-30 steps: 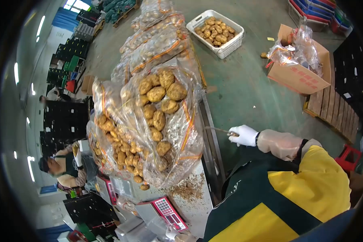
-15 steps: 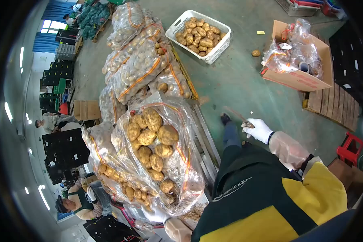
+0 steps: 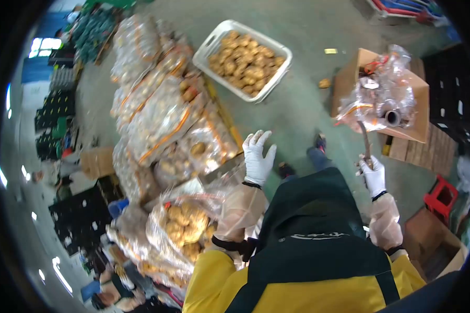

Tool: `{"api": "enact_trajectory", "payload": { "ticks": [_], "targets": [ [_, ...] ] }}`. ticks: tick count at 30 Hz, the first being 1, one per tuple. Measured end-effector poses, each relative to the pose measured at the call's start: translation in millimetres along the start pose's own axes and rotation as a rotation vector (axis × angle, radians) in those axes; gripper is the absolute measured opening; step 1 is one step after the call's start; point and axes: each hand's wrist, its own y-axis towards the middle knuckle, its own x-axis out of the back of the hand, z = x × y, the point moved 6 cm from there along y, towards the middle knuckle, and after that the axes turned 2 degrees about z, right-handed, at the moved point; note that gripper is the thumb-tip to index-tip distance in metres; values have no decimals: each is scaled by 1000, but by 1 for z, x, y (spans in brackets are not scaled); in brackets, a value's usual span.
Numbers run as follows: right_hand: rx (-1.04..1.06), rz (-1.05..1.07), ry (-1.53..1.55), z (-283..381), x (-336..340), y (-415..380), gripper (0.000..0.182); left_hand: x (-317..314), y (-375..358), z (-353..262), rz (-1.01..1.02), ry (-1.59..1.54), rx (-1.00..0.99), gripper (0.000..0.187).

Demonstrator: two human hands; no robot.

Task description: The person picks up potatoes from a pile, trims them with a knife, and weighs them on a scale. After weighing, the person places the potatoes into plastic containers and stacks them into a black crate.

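My right hand (image 3: 373, 176), in a white glove, is closed around the handle of a slim knife (image 3: 366, 140). Its dark, narrow blade points away from me, towards the cardboard box. My left hand (image 3: 258, 159), also gloved in white, is raised with its fingers spread and nothing in it. Below and left of that hand lies an opened clear plastic bag (image 3: 159, 229) with potatoes (image 3: 185, 221) showing in its mouth; my left sleeve covers part of it.
Full potato bags (image 3: 162, 117) are stacked at the left. Ahead stands a white crate (image 3: 201, 58) of potatoes. To the right are a cardboard box (image 3: 344, 88) of plastic waste, a loose potato (image 3: 325, 83) and a red stool (image 3: 442, 197). A co-worker (image 3: 115, 287) is at lower left.
My left hand has left the opened bag and risen forward, fingers spread. My right hand has moved right with the knife, whose blade now points forward. The view has turned rightwards.
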Motion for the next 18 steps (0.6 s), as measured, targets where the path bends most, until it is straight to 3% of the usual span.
{"api": "enact_trajectory", "payload": {
  "ticks": [2,6,9,12,16,18],
  "targets": [
    [4,-5,24,-13,15,30,19,-54,42,17,205,84,35,40],
    [-171,88,-13,-18,22,88,22,-150,120,47,333,100,29,37],
    [-258,15,101,-24,30,122,22,-230,176,62,375,151,47,36],
    [-224,-185,243,-52,44,150,21,-314,214,74,464,182,42,34],
    [-371,-503,400,-78,48,164,7,-445,257,108,587,267,-52,34],
    [-353,-584,330,-114,55,167,2,-519,284,129,771,399,-96,35]
  ]
}}
